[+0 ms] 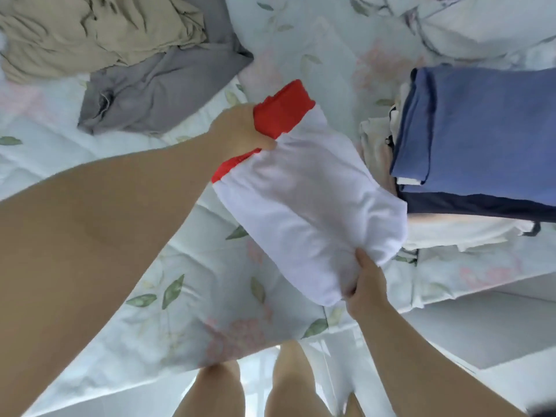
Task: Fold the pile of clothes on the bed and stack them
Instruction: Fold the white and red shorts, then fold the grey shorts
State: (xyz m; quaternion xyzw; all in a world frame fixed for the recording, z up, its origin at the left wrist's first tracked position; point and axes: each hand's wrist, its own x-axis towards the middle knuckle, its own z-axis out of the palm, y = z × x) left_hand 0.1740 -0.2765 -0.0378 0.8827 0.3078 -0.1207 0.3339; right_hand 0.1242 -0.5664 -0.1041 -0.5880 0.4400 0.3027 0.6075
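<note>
A folded white garment with a red band (310, 200) is lifted above the floral bed (186, 296). My left hand (240, 130) grips its far red end. My right hand (365, 284) grips its near white corner. Right of the garment lies a stack of folded clothes (475, 139), a blue piece on top, dark and pale ones beneath. At the back left lie unfolded clothes: a grey garment (159, 91) and a beige garment (99, 28), both crumpled.
A rumpled floral duvet (451, 22) bunches at the back right. The bed's near edge runs along the bottom, with my legs (255, 386) and the pale floor below it.
</note>
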